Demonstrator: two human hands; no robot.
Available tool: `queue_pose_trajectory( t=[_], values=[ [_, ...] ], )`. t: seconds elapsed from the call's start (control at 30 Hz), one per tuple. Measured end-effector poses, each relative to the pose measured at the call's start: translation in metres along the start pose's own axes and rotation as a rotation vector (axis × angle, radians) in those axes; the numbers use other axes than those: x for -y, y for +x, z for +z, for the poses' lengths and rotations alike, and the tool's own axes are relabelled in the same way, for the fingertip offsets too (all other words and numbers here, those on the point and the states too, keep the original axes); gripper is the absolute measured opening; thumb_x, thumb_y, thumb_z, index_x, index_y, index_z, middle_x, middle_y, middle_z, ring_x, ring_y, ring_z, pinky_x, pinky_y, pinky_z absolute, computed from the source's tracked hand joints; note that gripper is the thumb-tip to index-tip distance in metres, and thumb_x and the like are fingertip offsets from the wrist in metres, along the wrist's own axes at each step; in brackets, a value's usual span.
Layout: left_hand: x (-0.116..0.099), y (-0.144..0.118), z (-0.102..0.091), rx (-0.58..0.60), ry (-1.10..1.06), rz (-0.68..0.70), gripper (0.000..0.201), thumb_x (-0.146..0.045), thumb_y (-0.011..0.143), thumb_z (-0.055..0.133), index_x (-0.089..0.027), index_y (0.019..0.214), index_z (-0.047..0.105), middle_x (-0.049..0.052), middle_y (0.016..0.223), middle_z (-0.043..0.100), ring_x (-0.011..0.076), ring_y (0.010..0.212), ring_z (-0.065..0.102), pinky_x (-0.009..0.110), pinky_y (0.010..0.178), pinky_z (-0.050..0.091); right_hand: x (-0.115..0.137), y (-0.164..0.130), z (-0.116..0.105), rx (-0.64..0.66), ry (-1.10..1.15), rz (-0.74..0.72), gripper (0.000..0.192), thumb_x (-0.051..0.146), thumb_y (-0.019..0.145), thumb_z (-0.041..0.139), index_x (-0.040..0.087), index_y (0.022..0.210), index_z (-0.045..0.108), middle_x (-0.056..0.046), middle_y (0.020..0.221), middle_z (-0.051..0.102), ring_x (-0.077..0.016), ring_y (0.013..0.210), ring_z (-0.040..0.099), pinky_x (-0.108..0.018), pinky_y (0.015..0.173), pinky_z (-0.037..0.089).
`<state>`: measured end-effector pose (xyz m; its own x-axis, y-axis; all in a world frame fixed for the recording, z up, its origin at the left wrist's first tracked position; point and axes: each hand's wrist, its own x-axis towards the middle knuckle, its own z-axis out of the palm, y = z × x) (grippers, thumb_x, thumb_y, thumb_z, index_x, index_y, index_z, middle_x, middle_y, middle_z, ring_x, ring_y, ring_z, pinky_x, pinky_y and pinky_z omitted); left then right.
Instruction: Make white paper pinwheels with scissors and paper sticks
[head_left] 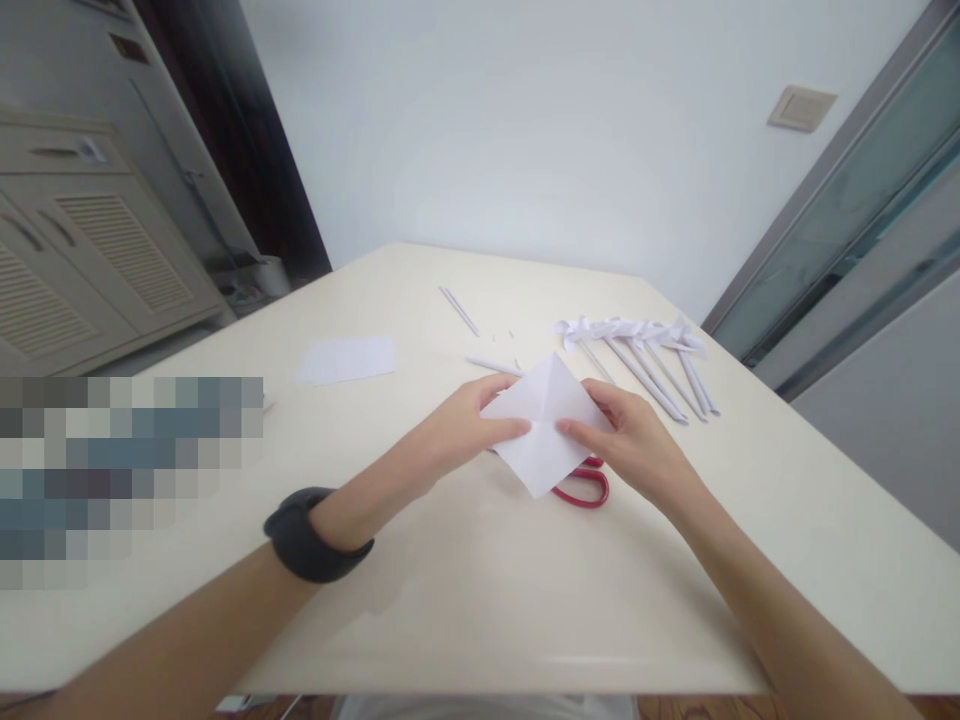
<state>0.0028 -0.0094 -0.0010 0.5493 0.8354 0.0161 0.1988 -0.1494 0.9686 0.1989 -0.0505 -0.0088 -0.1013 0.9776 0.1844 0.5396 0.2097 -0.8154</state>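
Note:
A square sheet of white paper (pixel 541 455), creased across its middle, is held up with one corner toward me. My left hand (pixel 487 415) pinches its left side, thumb on top and fingers underneath. On the opposite side my right hand (pixel 626 430) grips it the same way, the two thumb tips close together near the centre. Below the paper lie scissors with red handles (pixel 589 490); their blades are mostly hidden. A rolled paper stick (pixel 491 365) lies just behind my left hand.
Several paper pinwheels (pixel 637 335) on rolled sticks lie at the right. Two thin paper sticks (pixel 459 312) and small scraps rest farther back. A flat paper sheet (pixel 349 360) lies left on the cream table (pixel 465 600). The table's far edge is near a wall.

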Motion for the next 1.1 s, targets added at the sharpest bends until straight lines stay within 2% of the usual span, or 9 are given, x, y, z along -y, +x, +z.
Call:
queue_pose_trajectory(
  t=[0.13,0.4,0.57,0.7,0.83,0.97,1.1],
  values=[
    [0.002,-0.001,-0.003,0.021,-0.106,-0.012,0.039,-0.029,0.076,0.057,-0.02,0.114,0.059,0.005,0.104,0.066,0.0231,0.094,0.062,0.032,0.077,0.047,0.001,0.001,0.0,-0.022,0.012,-0.05,0.012,0.023,0.081,0.056,0.022,0.093,0.061,0.001,0.084,0.063,-0.0155,0.073,0.058,-0.024,0.059,0.043],
    [0.001,-0.004,-0.004,0.04,-0.33,0.015,0.037,-0.023,0.077,0.057,-0.017,0.114,0.06,0.009,0.108,0.065,0.0228,0.096,0.061,0.034,0.081,0.048,0.003,0.001,0.0,-0.04,0.221,-0.118,0.025,0.018,0.082,0.053,0.024,0.104,0.063,0.0,0.09,0.062,-0.0157,0.079,0.057,-0.024,0.06,0.045],
    [-0.001,-0.001,-0.002,-0.017,-0.466,0.037,0.035,-0.024,0.076,0.058,-0.014,0.11,0.061,0.011,0.11,0.065,0.024,0.099,0.06,0.035,0.085,0.048,0.007,-0.001,-0.001,-0.011,0.344,-0.121,0.022,0.017,0.082,0.051,0.021,0.097,0.065,-0.002,0.094,0.063,-0.0155,0.078,0.059,-0.025,0.063,0.049],
    [0.0,0.001,-0.001,-0.011,-0.589,0.028,0.033,-0.025,0.078,0.05,-0.014,0.107,0.062,0.01,0.113,0.064,0.0253,0.102,0.059,0.037,0.086,0.049,0.007,0.0,-0.001,-0.014,0.362,-0.134,0.021,0.013,0.081,0.049,0.021,0.092,0.065,-0.002,0.096,0.062,-0.0135,0.076,0.058,-0.024,0.062,0.049],
    [-0.003,-0.001,-0.003,-0.006,-0.677,-0.022,0.04,-0.03,0.078,0.043,-0.012,0.11,0.06,0.012,0.113,0.063,0.0283,0.104,0.058,0.043,0.087,0.049,0.003,0.0,0.003,-0.06,0.307,-0.15,0.023,0.011,0.079,0.047,0.021,0.091,0.064,-0.002,0.096,0.06,-0.0135,0.075,0.057,-0.023,0.055,0.048],
    [-0.006,-0.002,-0.002,-0.015,-0.65,-0.093,0.048,-0.048,0.08,0.045,-0.012,0.108,0.06,0.013,0.113,0.062,0.0306,0.106,0.057,0.044,0.087,0.048,0.0,0.0,0.006,-0.125,0.15,-0.213,0.031,0.008,0.076,0.044,0.022,0.092,0.065,-0.003,0.097,0.058,-0.0149,0.079,0.056,-0.024,0.057,0.049],
    [-0.005,-0.001,0.001,0.045,-0.596,-0.033,0.037,-0.041,0.08,0.053,-0.015,0.105,0.062,0.012,0.115,0.061,0.0284,0.109,0.056,0.04,0.088,0.048,0.006,-0.001,0.004,-0.123,0.072,-0.21,0.03,0.008,0.075,0.043,0.022,0.091,0.064,-0.004,0.097,0.059,-0.0154,0.081,0.056,-0.025,0.061,0.048]
  ],
)
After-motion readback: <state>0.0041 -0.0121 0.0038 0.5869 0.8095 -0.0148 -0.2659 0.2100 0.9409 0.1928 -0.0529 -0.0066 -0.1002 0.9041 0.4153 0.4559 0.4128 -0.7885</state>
